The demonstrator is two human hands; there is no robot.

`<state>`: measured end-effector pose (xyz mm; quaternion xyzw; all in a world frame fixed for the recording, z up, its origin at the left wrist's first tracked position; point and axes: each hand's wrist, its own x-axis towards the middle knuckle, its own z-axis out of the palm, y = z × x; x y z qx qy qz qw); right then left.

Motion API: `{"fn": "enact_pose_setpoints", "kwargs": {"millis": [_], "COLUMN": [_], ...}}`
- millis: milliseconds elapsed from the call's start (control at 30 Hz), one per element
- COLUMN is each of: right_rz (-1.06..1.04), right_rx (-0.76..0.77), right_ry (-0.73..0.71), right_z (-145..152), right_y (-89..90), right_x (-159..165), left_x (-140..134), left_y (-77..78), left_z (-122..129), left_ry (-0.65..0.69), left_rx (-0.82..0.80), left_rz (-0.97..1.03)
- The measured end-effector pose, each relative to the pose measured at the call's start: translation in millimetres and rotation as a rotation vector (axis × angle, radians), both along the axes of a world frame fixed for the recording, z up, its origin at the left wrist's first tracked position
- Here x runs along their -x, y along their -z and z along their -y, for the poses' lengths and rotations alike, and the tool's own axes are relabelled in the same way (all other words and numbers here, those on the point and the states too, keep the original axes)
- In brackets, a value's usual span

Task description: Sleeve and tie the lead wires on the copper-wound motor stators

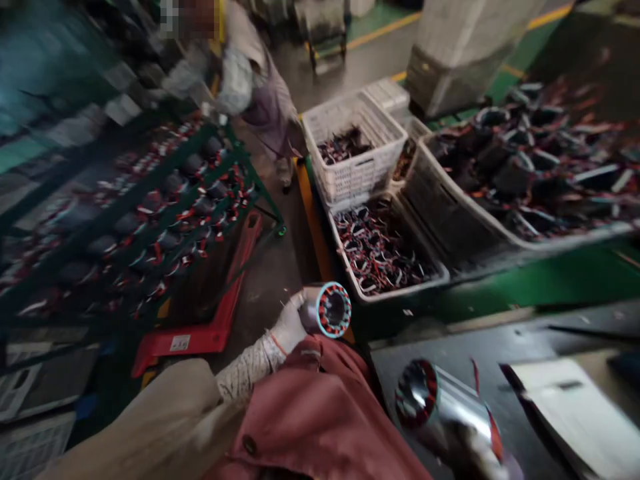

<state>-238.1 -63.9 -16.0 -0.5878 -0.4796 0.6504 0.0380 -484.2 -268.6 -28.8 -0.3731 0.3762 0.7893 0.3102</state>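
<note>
My left hand (289, 325), in a white glove, is wrapped round a motor stator (311, 309) beside my body. The stator's ring of red and teal winding slots faces up towards me. At the lower right, over the grey worktop (400, 363), lies a second stator (463, 395) with a shiny metal body and a red lead at its far end. My right hand (463, 443), gloved and blurred by motion, grips this one from its near side; its fingers are partly hidden.
White crates (357, 177) of wired parts stand ahead, with a large bin (450, 193) of stators to their right. On the left are a green rack (257, 177) of stators and a red pallet jack (227, 310). A co-worker (267, 87) stands beyond. A white pad (575, 407) lies on the worktop.
</note>
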Motion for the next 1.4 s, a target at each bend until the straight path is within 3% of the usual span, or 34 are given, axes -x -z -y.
{"fn": "enact_pose_setpoints", "kwargs": {"millis": [100, 267, 400, 567, 767, 900, 1133, 1267, 1400], "right_rz": [-0.358, -0.621, -0.671, -0.562, -0.433, -0.38, -0.471, -0.48, -0.429], "right_rx": [0.175, 0.245, 0.34, 0.354, 0.319, 0.373, 0.398, 0.299, 0.246], "right_ry": [0.247, 0.633, 0.744, 0.838, 0.895, 0.867, 0.665, 0.647, 0.702], "right_z": [0.7, 4.6, 21.6, 42.4, 50.5, 39.2, 5.4, -0.1, 6.2], "right_y": [-18.2, 5.6, 16.6, 23.2, 25.3, 33.8, 58.8, 70.5, 76.1], "right_x": [39.9, 92.2, 132.9, 192.7, 236.0, 243.2, 255.3, 273.4, 315.3], "left_x": [10.8, 43.2, 87.7, 161.3, 219.8, 239.7, 264.6, 294.2, 351.5], "left_y": [-4.5, 9.9, 13.6, 22.0, 41.1, 33.7, 13.3, 17.1, 26.5], "left_z": [-13.2, -48.6, -66.3, -77.1, -88.2, -94.3, -83.5, -74.4, -76.3], "left_ry": [-0.032, -0.027, 0.067, 0.2, 0.267, 0.276, 0.181, 0.145, 0.215], "left_rx": [0.065, 0.158, 0.13, 0.101, 0.105, 0.115, 0.136, 0.147, 0.138], "left_rz": [-0.008, -0.038, 0.031, 0.073, 0.11, 0.188, 0.132, 0.102, 0.06]}}
